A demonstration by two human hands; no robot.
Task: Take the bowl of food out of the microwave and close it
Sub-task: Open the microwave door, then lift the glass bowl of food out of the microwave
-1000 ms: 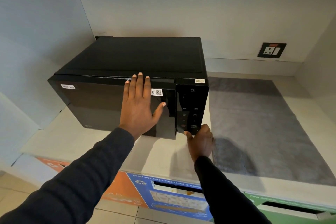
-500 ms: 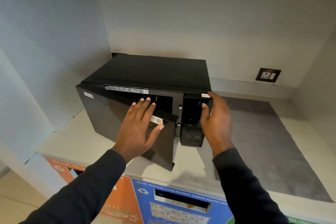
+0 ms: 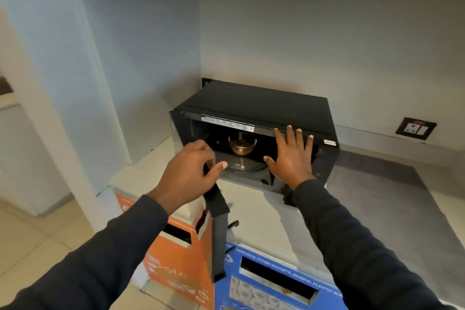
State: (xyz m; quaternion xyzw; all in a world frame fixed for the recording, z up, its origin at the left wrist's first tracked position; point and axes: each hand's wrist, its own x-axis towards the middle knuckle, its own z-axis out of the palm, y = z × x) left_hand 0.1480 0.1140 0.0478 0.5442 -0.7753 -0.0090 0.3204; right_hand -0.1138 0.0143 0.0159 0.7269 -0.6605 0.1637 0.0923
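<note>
One black microwave (image 3: 264, 106) on the table (image 3: 254, 211), door (image 3: 218, 221) swung wide open twd the camera. One brass-coloured bowl (image 3: 242, 146) sits inside on the glass turntable (image 3: 241, 166), contents too dim to tell. Two hands: left hand (image 3: 187, 176) curled round the door's top edge; right hand (image 3: 292, 156) flat, fingers spread, against microwave front by the cavity. One wall socket (image 3: 415, 128) at right. Two bins below, one orange (image 3: 181, 259), one blue (image 3: 276, 282).

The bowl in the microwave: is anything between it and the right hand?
No. In the head view only bare glass turntable separates the bowl from the right hand.
</note>
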